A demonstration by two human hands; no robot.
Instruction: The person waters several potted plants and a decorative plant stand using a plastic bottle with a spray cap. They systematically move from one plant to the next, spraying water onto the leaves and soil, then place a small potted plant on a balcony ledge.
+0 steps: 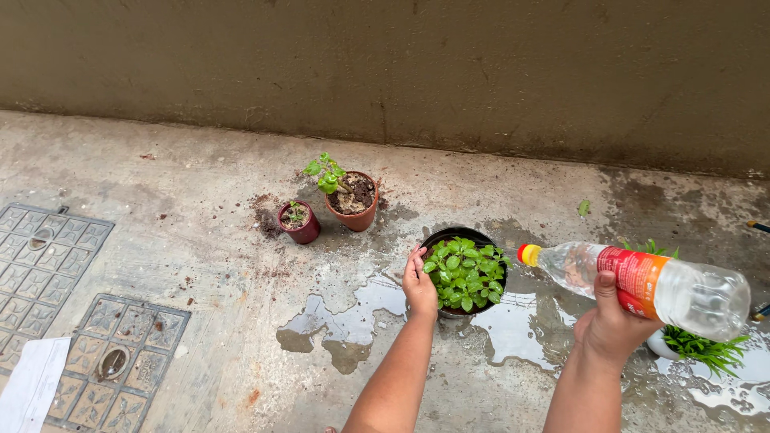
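Fingers of the left hand (419, 286) curl against the black pot (464, 237) of leafy plant, while right hand (611, 324) fingers wrap tight around the tipped plastic bottle (642, 282).

Wet concrete floor (200, 265), puddles (345, 321), olive wall (385, 64), patterned metal drain covers (120, 361).
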